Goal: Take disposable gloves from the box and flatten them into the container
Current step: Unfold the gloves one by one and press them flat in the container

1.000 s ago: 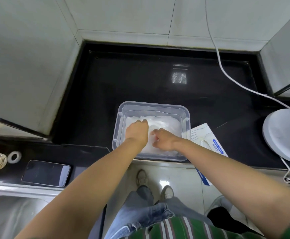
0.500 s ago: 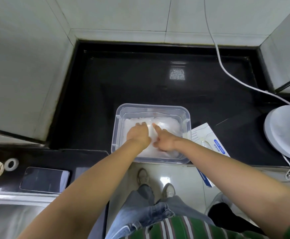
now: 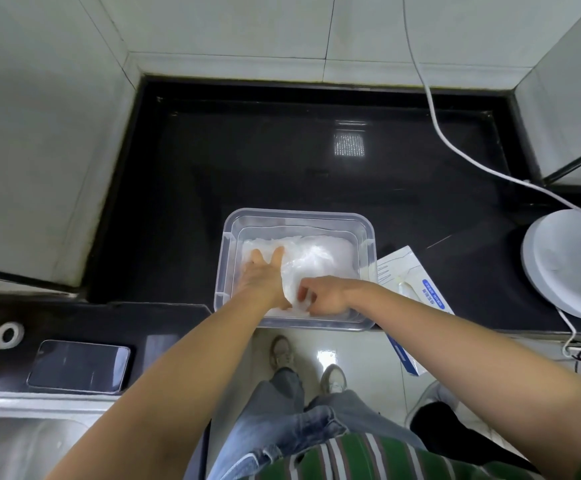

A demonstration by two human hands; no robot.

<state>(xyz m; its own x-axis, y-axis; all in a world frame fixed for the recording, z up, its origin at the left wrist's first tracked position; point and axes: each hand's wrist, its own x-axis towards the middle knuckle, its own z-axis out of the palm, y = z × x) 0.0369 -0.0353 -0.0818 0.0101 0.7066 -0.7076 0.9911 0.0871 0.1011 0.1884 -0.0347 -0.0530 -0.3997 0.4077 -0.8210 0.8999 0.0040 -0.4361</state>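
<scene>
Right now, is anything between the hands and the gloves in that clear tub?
Nothing visible. The left hand lies flat on the gloves inside the container, and the right hand pinches them with curled fingers near its front wall.

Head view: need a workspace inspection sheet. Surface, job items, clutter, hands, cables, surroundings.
Surface: glossy black stone countertop, reflecting a light.
Job's things: clear rectangular plastic container at the front edge, holding translucent white disposable gloves; white-and-blue cardboard glove box beside its right wall.
Clutter: dark smartphone, white tape roll, white round appliance base.
Hands: left hand, spread flat, presses on the gloves; right hand pinches gloves near the front wall.
Cables: white cable runs down the wall towards the round base.
Surroundings: pale tiled walls; steel sink at lower left.
</scene>
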